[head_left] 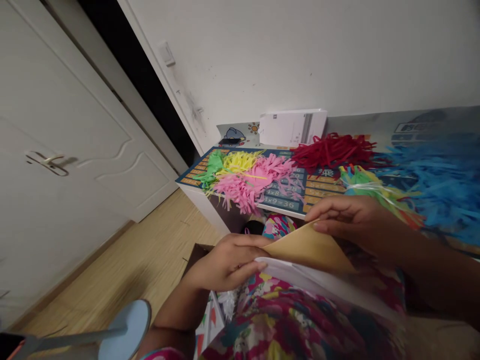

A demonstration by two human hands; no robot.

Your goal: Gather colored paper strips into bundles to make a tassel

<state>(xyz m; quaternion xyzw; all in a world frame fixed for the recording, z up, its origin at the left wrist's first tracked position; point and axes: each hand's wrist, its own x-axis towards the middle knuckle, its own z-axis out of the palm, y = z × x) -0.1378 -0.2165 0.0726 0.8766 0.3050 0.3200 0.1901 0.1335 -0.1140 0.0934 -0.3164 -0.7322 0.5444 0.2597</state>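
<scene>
Holding a gold-and-white paper [315, 245] in both hands, between four and five o'clock of the view, on the near side of the table [204, 202] and over a floral garment [300, 325]. Parted at the left into a gold layer and a white layer; cannot tell whether from one folded sheet or two separate ones. Pinching the edge at the paper's nine o'clock end with the left hand [230, 260], with thumb outside the white layer and fingers against the gold. Pinching the gold rim at one o'clock with the right hand [348, 220], between thumb and bent fingers.

Reading the clock from the paper, find on the table at ten o'clock green fringe [214, 164], touching yellow fringe [240, 160] just beside it, then pink fringe [258, 180] at eleven. Find red fringe [333, 152] between twelve and one, nearer one a multicoloured bundle [362, 186] bound with a white tie, and at two a wide heap of blue fringe [427, 180]. Spread beneath all these, a mat [283, 201] printed with sums. Propped by the wall [360, 60] at twelve, a white packet [287, 129]. Farther off at eight, a round pale-blue disc [125, 330], low over the floor [165, 245].
</scene>
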